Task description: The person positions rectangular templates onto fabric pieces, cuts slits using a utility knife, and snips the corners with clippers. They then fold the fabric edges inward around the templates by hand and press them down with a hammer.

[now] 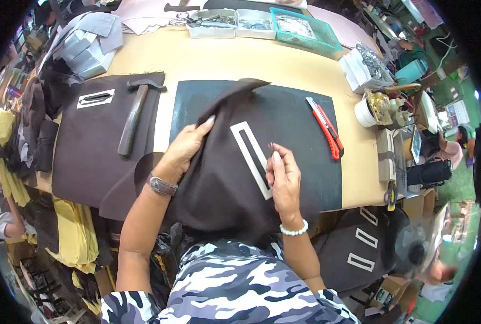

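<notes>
A dark brown sheet of fabric or leather [213,178] is lifted and folded over the dark cutting mat [310,183]. My left hand [185,144] grips its left part, thumb on top, with a raised fold running up beside it. On the sheet's face is a long white rectangular frame [253,162] around a dark slot. My right hand [284,181] is at the frame's lower right edge, thumb and fingertips pinched together. Something tiny and dark seems to show at the fingertips, too small to name. A red utility knife [326,129] lies on the mat's right side.
A hammer [135,116] rests on another brown sheet [89,146] at left. Along the far edge stand white bins [212,32] and a teal basket [326,43]. A white box [356,70] and white cup [363,113] are at right. Yellow cloth [73,232] hangs lower left.
</notes>
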Available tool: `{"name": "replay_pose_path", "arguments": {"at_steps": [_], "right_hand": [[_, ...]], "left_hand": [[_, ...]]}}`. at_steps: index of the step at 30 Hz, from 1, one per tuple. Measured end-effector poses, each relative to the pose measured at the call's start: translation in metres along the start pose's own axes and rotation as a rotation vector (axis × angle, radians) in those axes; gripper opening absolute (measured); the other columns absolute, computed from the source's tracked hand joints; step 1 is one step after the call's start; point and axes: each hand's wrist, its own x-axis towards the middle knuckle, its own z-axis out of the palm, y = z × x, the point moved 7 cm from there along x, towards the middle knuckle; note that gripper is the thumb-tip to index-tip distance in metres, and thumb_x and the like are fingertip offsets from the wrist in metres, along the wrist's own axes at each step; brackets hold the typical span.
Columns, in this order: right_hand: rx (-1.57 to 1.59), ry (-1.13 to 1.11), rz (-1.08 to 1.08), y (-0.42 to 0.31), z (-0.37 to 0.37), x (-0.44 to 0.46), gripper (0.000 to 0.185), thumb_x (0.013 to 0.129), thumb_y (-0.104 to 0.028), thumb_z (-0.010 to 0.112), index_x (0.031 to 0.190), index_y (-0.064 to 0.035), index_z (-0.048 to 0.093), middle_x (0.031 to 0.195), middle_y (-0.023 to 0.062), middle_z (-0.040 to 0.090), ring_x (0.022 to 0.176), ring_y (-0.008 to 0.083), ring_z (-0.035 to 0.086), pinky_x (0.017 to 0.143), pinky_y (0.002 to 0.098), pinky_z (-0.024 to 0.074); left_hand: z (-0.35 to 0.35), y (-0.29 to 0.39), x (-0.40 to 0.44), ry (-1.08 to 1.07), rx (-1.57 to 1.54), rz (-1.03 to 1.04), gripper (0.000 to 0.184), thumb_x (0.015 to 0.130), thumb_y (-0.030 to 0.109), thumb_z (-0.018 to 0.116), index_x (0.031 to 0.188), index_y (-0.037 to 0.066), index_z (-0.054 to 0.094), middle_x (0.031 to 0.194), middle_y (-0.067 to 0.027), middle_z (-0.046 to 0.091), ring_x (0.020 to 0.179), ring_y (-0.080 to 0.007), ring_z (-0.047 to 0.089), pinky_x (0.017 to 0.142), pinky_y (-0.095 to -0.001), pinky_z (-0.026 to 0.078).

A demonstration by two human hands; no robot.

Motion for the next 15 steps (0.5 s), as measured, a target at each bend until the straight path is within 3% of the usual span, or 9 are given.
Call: {"name": "replay_pose_path", "arguments": {"at_steps": [2,3,6,9,15], "right_hand": [[0.077,0.016,0.034,0.001,-0.002,-0.015,0.03,0.099,-0.021,0.045,0.117,0.002,0.051,0.072,-0.0026,0.048,0.057,0.0016,0.04,0.049,0.0167,0.034],[0.065,0.026,0.05,0.002,-0.002,-0.021,0.031,0.099,-0.023,0.043,0.118,0.0005,0.05,0.072,-0.0027,0.047,0.056,0.0015,0.039,0.048,0.0168,0.0334],[0.112,0.04,0.079,0.002,-0.002,-0.03,0.031,0.099,-0.024,0.043,0.118,-0.001,0.051,0.072,-0.0021,0.048,0.055,0.0013,0.039,0.048,0.0166,0.0336],[0.102,-0.026,0.137,0.001,-0.002,-0.03,0.031,0.099,-0.025,0.045,0.119,-0.0022,0.049,0.07,-0.0018,0.05,0.055,0.0014,0.039,0.048,0.016,0.0336],[0.165,-0.095,0.219,-0.003,-0.005,-0.022,0.025,0.096,-0.025,0.051,0.108,-0.0028,0.047,0.065,0.0022,0.055,0.049,0.0017,0.038,0.044,0.0166,0.0305]], "left_hand": [[0.021,-0.004,-0.011,-0.063,0.009,-0.101,0.049,0.083,0.033,0.069,0.107,-0.008,0.058,0.093,-0.0129,0.065,0.079,-0.015,0.063,0.068,-0.0263,0.052],[0.022,-0.005,-0.01,-0.026,0.135,0.035,0.052,0.076,0.035,0.076,0.104,-0.006,0.061,0.092,-0.012,0.065,0.076,-0.014,0.063,0.065,-0.0268,0.052],[0.029,-0.012,-0.007,-0.028,0.162,0.18,0.035,0.078,0.018,0.073,0.101,-0.006,0.063,0.089,-0.0112,0.067,0.074,-0.0138,0.064,0.066,-0.0253,0.053],[0.036,-0.015,-0.005,-0.052,-0.017,0.26,0.023,0.081,0.01,0.068,0.099,-0.005,0.064,0.089,-0.0089,0.067,0.075,-0.0131,0.064,0.064,-0.0253,0.053],[0.045,-0.024,-0.009,-0.064,-0.255,0.157,0.017,0.083,0.008,0.067,0.096,-0.003,0.064,0.086,-0.0084,0.067,0.072,-0.0135,0.065,0.065,-0.0261,0.054]]}}
